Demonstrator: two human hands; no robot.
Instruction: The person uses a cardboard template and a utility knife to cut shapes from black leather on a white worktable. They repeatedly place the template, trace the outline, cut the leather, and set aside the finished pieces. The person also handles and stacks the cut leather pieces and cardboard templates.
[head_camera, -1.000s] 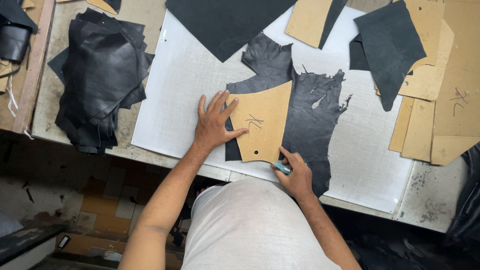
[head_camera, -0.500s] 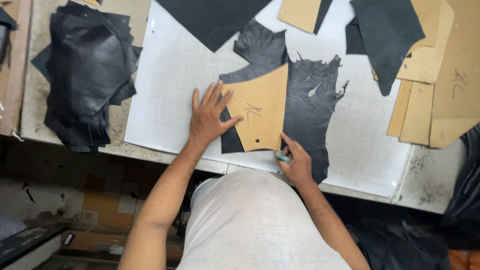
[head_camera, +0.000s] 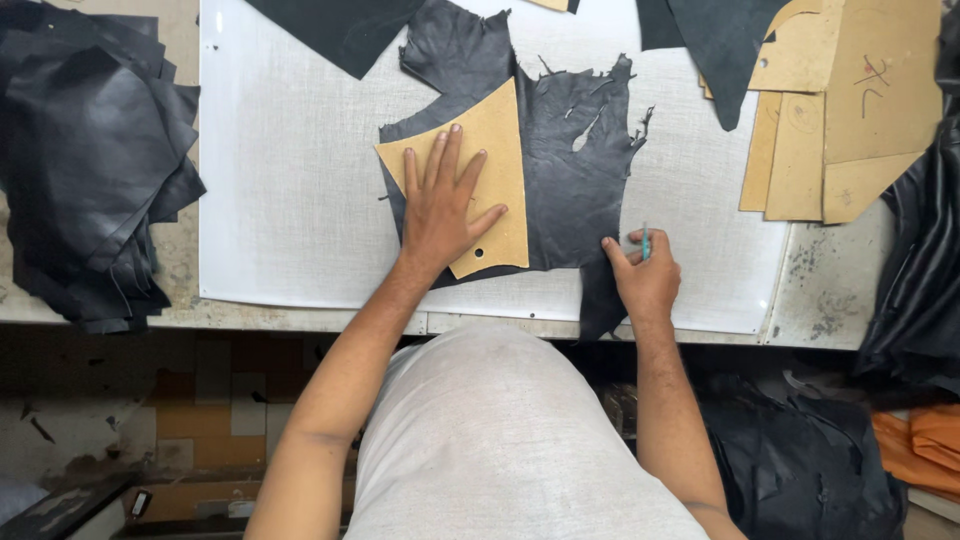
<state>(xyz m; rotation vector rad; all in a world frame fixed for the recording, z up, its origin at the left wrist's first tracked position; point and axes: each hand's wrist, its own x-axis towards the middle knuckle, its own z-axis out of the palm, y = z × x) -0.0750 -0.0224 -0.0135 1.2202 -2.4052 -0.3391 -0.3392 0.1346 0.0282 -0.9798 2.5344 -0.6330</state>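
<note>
At nine o'clock a heap of dark leather (head_camera: 85, 160) lay on the bench (head_camera: 840, 300), well apart from your work. The white mat (head_camera: 290, 180) filled the middle. On it the black hide (head_camera: 570, 190) spread ragged-edged, its long axis running from twelve o'clock down to six, with a narrow tail hanging over the near edge. The tan template (head_camera: 500, 140) lay on the hide's left part, its long axis pointing from about five o'clock up to twelve, its widest corner out toward nine.

Your left hand (head_camera: 440, 210) lay flat on the template, palm down, fingers spread and pointing to twelve, thumb out toward three, gripping nothing. Its forearm ran back toward seven o'clock.

Your right hand (head_camera: 645, 275) rested at the hide's lower right edge, fingers curled around a thin green tool (head_camera: 645, 240) that stood up toward twelve. That forearm came in from five o'clock.

At two o'clock, more tan boards (head_camera: 850, 120) lay stacked, with dark scraps (head_camera: 715, 45) overlapping them.
</note>
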